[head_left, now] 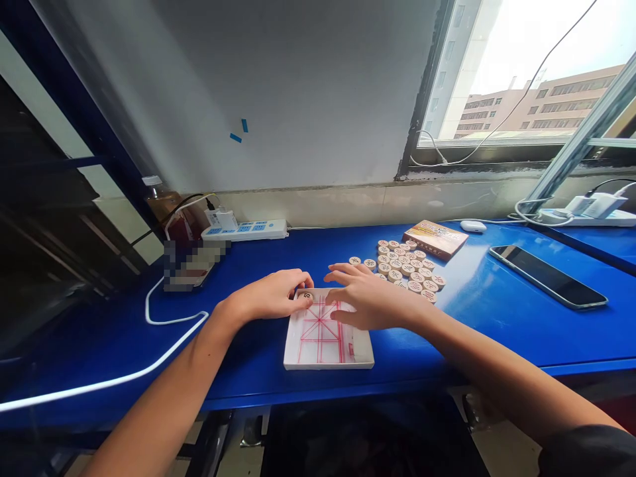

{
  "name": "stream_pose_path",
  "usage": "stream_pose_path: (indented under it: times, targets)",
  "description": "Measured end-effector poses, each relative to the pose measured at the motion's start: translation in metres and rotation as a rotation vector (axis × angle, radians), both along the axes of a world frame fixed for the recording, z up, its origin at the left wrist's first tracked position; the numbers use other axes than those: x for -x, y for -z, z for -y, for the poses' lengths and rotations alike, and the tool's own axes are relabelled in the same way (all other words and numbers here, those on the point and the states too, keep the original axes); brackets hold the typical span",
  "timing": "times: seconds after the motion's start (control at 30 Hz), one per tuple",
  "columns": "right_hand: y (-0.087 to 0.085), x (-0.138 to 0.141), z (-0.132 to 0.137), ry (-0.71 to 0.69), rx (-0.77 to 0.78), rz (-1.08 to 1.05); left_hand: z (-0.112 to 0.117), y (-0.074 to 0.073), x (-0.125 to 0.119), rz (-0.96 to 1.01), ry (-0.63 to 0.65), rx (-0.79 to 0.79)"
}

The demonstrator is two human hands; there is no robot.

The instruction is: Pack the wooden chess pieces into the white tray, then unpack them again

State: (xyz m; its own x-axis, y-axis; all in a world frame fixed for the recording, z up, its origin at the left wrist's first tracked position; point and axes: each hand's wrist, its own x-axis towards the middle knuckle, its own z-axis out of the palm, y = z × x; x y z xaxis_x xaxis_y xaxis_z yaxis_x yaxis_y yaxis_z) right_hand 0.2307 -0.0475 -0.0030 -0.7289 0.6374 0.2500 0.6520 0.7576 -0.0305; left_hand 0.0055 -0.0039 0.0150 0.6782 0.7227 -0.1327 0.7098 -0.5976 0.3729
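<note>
A shallow white box (293, 341) with red board lines on a see-through sheet inside it lies near the table's front edge. In its far left corner is a round wooden Chinese chess piece (307, 297) with a dark character facing up. My left hand (271, 293) is at that corner, its thumb against the piece and its fingers curled behind it. Over the right side of the box is my right hand (365, 298), fingers apart, with nothing seen in it. Just beyond it, several more chess pieces (408, 268) are spread on the blue table (248, 358).
A brown printed box (436, 238) lies behind the pieces. To the right are a phone (548, 277) and a white earbud case (473, 226). A power strip (253, 229) stands by the wall, and a white cable (124, 377) crosses the left side.
</note>
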Motion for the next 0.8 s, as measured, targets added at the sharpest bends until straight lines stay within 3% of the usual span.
stream_pose_path:
  times: [0.17, 0.23, 0.33, 0.47, 0.6, 0.7, 0.8]
  targets:
    - [-0.008, -0.036, -0.026, 0.282, 0.027, -0.019, 0.001, -0.003, 0.000, -0.002, -0.026, 0.033]
    - [-0.006, -0.043, -0.033, 0.320, 0.028, 0.012, 0.000, -0.002, 0.002, -0.009, -0.026, 0.041]
    - [0.004, -0.039, -0.039, 0.291, 0.048, -0.023, 0.000, -0.001, 0.002, -0.006, -0.040, 0.035]
    - [0.017, -0.026, -0.043, 0.396, 0.052, -0.120, -0.001, 0.000, 0.000, -0.003, -0.064, 0.022]
    - [0.011, -0.020, -0.038, 0.450, 0.042, -0.158, -0.001, 0.000, 0.000, -0.019, -0.056, 0.012]
    - [-0.001, -0.015, -0.025, 0.350, 0.009, -0.246, -0.001, 0.000, 0.001, -0.020, -0.047, 0.014]
    - [-0.003, -0.004, -0.011, 0.093, -0.009, -0.306, 0.000, 0.000, 0.001, -0.025, -0.041, 0.009]
